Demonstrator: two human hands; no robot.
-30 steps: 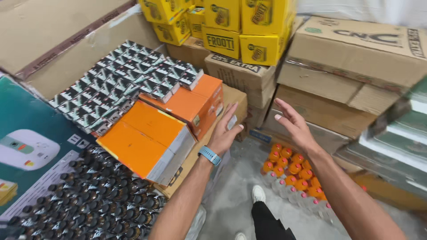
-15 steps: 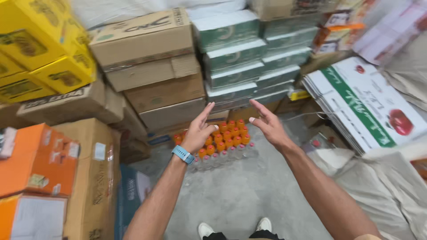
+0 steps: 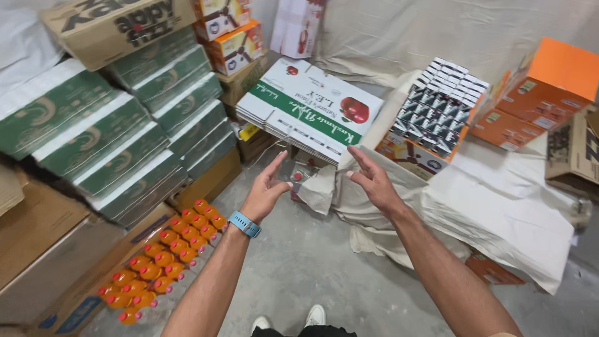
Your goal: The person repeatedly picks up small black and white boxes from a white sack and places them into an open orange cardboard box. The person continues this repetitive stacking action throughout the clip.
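**Empty hands before the flat cartons**

Your left hand and right hand were spread wide, holding nothing, nearest the cartons. That stack of flattened white-and-green boxes lay tilted on cloth-covered goods just beyond your fingers. It looked stiff, bulky and probably fairly heavy; both short ends seemed best for gripping. Its long axis ran upper-left to lower-right.
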